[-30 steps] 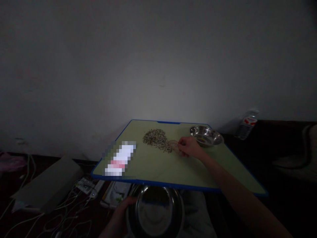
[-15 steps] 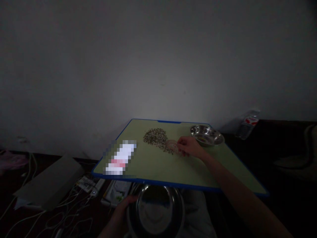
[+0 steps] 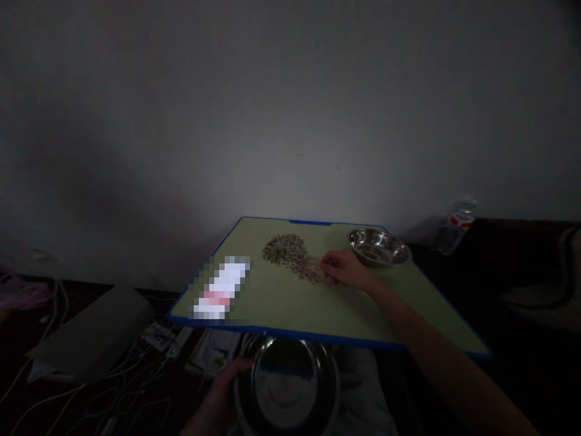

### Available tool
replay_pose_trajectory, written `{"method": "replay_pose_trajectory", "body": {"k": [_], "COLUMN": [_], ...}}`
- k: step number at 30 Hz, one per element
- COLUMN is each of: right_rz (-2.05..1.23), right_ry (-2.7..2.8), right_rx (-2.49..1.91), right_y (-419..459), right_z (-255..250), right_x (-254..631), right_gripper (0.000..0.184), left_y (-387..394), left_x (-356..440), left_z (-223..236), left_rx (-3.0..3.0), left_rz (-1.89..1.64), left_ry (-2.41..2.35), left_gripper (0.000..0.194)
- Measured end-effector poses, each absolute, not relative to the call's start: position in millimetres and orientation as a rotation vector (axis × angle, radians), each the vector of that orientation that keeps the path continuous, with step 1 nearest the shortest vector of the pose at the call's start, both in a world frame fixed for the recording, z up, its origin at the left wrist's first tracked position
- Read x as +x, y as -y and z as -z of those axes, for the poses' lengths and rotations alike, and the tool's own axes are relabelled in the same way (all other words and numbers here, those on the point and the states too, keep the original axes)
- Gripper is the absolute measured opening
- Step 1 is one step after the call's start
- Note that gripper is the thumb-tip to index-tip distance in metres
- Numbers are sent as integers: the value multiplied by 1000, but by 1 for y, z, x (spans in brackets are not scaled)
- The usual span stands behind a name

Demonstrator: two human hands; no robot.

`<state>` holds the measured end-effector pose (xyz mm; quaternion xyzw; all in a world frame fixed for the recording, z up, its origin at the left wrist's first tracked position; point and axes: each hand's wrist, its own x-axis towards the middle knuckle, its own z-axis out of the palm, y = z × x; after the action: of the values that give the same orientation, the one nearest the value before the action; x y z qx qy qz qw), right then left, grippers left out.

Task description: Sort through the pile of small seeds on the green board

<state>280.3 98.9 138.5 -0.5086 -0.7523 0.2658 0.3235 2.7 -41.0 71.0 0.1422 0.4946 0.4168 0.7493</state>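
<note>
My right hand (image 3: 345,270) rests on a green board with a blue rim (image 3: 290,309), its fingers closed round a small clear cup (image 3: 313,267) at the edge of a heap of small seeds or grains (image 3: 285,249). My left hand (image 3: 223,387) grips the rim of a large steel bowl (image 3: 287,387) held below the board's near edge. A smaller steel bowl (image 3: 378,247) stands on the board just behind my right hand.
A blurred white and pink item (image 3: 220,289) lies on the board's left part. A plastic bottle (image 3: 452,229) leans at the right by the wall. Cables (image 3: 113,387), a grey flat box (image 3: 91,339) and packets lie on the floor at the left. The room is dim.
My right hand with the small cup has shifted slightly left into the edge of the seed heap. The left hand and large bowl stay nearly still.
</note>
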Motion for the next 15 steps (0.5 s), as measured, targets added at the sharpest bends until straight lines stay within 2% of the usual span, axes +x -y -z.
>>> {"method": "replay_pose_trajectory", "body": {"k": [6, 15], "right_rz": [-710, -742], "right_ry": [1973, 1985], "right_rx": [-1302, -1288], "right_y": [-99, -96], "right_z": [-138, -140], "right_x": [280, 277], "right_gripper": [22, 25], "left_y": [42, 41], "left_x": [7, 4], "left_z": [-78, -70], "left_rx": [338, 327], "left_rz": [-869, -905], "left_ry": [-1111, -1089], "left_gripper": [22, 14]}}
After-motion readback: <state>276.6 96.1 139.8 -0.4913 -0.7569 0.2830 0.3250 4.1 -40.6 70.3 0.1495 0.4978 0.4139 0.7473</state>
